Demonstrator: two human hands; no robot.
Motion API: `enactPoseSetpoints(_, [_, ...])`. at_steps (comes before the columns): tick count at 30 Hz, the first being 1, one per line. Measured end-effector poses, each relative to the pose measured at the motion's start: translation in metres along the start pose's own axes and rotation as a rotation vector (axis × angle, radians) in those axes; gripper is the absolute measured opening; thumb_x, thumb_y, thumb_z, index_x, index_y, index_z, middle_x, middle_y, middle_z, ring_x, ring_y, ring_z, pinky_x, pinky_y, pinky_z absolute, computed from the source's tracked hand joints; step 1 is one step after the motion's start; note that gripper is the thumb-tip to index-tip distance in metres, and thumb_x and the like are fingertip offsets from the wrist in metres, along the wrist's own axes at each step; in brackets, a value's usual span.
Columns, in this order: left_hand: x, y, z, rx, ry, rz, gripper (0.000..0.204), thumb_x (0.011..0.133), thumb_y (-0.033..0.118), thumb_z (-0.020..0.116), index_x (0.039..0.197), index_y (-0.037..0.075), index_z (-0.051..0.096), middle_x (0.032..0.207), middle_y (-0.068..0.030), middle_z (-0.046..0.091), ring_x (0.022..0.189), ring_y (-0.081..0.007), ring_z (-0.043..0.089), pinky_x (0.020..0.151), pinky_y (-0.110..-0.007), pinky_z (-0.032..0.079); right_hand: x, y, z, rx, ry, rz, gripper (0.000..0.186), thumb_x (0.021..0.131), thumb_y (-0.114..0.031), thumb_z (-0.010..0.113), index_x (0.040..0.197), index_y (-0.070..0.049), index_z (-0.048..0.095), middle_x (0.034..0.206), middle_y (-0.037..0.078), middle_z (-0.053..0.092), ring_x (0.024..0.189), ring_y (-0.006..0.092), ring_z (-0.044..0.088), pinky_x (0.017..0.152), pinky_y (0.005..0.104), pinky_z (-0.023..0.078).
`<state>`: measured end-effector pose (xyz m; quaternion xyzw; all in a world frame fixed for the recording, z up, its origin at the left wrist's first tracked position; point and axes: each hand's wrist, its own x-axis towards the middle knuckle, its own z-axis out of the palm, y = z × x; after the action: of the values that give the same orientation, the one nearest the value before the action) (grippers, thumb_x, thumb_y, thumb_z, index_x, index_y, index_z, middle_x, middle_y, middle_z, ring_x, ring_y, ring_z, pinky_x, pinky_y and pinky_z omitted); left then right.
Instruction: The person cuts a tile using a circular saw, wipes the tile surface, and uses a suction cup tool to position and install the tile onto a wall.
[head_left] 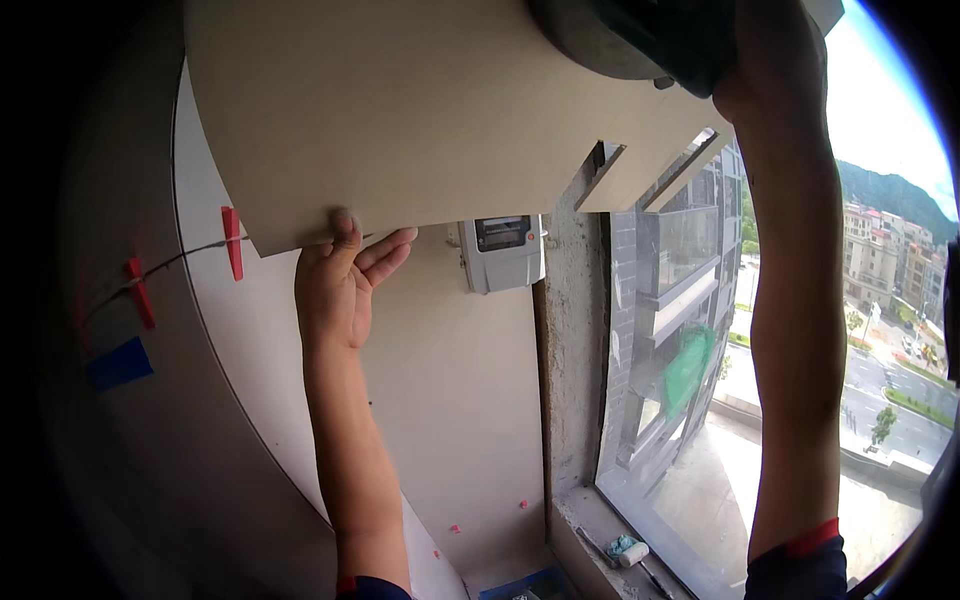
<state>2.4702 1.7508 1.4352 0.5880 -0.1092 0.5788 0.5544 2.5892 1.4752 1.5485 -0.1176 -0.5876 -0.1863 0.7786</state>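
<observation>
A large beige tile [400, 120] fills the upper part of the view, with two narrow slots cut into its lower right edge. My left hand [345, 270] holds the tile's lower left edge, thumb on the front face and fingers behind. At the top right my right hand [775, 65] is wrapped round a dark green handled tool [690, 45] with a round grey base, which looks like a suction lifter. Its base lies against the tile's face, and the view's upper edge cuts it off. Just below the tile, a grey meter box [503, 255] shows on the wall, its top hidden.
Red wedges [233, 243] stick out of a joint in the left wall, above blue tape [120, 364]. A tall window [690, 300] stands to the right. On its sill [590, 515] lie a crumpled blue cloth [620, 545], a white object [634, 554] and slender tools.
</observation>
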Motion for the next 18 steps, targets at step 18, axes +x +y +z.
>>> enactPoseSetpoints(18, [0.168,-0.010,0.010,-0.014,-0.016,-0.127,0.008,0.098,0.015,0.054,0.091,0.014,0.050,0.100,0.0002,0.059,0.097,-0.0350,0.068,0.091,-0.043,0.056,0.160,0.115,0.007,0.001,0.090,0.171,0.010,0.076,-0.008,0.062,0.082,-0.003,0.057,0.070,0.005,0.052,0.058,0.0172,0.052,0.053,0.0306,0.042])
